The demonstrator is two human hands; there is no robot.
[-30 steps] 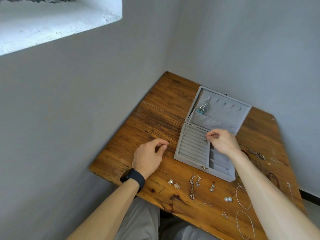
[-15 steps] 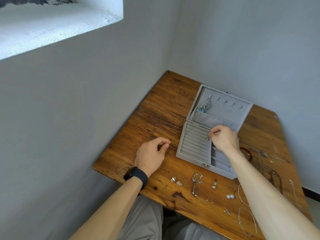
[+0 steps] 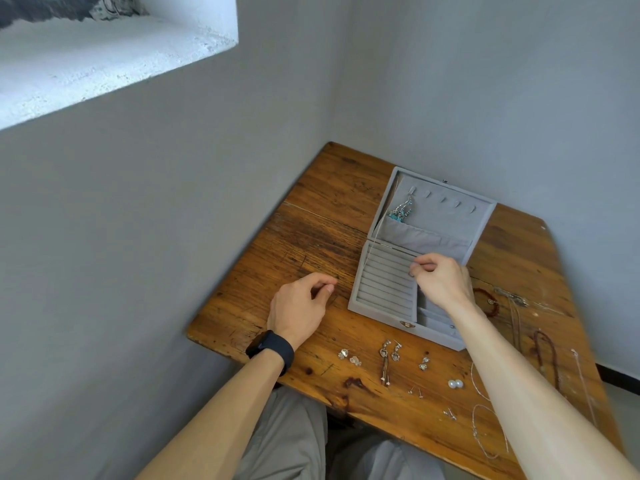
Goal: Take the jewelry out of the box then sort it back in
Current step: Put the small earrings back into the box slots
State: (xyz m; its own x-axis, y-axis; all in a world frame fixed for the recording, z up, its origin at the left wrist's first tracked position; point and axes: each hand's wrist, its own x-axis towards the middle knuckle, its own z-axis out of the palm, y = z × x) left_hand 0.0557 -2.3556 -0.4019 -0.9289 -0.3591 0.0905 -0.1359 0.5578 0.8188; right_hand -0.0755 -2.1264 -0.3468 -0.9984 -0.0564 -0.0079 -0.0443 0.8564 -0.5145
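Right hand [image 3: 441, 282] pinching something tiny over the open grey velvet jewelry box [image 3: 384, 285] ring slots, can't tell what. Left hand [image 3: 299, 308] loosely curled, empty, beside box. Could easily drop between slots, grip's fingertip-thin.

No readable text, labels, brands or numbers anywhere. Checked my grey jewelry box [image 3: 408, 271]: plain lining, small metal clasp on near wall, no marking legible. My wristband [image 3: 272, 348] on left wrist: plain black, no logo visible. Wooden table [image 3: 311, 237]: only grain and stains. Walls blank.
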